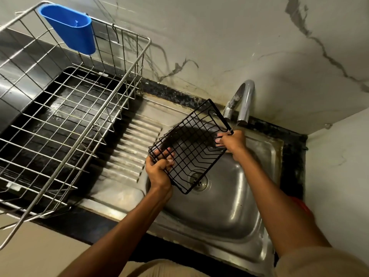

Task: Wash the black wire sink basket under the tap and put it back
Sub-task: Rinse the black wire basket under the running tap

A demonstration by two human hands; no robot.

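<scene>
Both hands on the black wire basket (189,146), centre of frame, held tilted above the steel sink bowl (229,206). My left hand (158,170) grasps the basket's lower-left corner, fingers curled through the wires. My right hand (231,143) grips the upper-right end, just below the basket's hanging hook, fingers wrapped round the rim wire. The basket's far end sits just beside the chrome tap (244,100), whose spout points down at upper right of the basket; I can't tell if water is running. Through the basket's lower edge I see the sink drain (199,181). The basket looks apart from the bowl, carried by the hands alone.

Left of the bowl, the ribbed draining board (131,148). Over the left half of the frame a large silver wire dish rack (65,108) stands on the dark counter, with a blue plastic cutlery holder (69,27) hung on its back rim at upper left. Marbled wall tiles (259,37) fill the top and right. Something red (301,206) shows at the right edge, behind my right forearm; too hidden to identify.
</scene>
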